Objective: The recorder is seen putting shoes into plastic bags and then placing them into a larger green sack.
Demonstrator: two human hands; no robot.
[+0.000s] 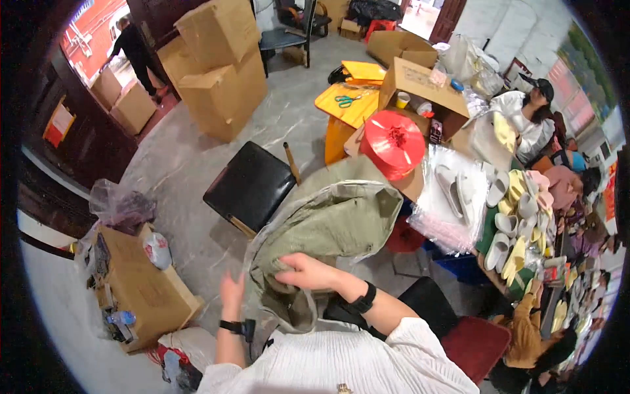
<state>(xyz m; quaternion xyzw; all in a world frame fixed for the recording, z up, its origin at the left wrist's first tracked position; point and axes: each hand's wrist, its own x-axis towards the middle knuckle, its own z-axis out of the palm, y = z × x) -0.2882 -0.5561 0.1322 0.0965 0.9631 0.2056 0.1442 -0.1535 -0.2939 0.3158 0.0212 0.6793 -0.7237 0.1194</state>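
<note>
An olive-green garment inside a clear plastic bag point(331, 223) is held up in front of me. My right hand point(308, 271) grips the bag and cloth near its lower part, with a black watch on that wrist. At the bag's left edge my left hand point(231, 292) has its fingers spread and touches the plastic. That wrist also wears a black band.
A black stool point(249, 186) stands behind the bag. A big red spool point(394, 144) sits beside a table heaped with pale slippers point(515, 217), where other people sit at the right. Stacked cardboard boxes point(220, 65) stand at the back. A low box point(147, 289) lies at the left.
</note>
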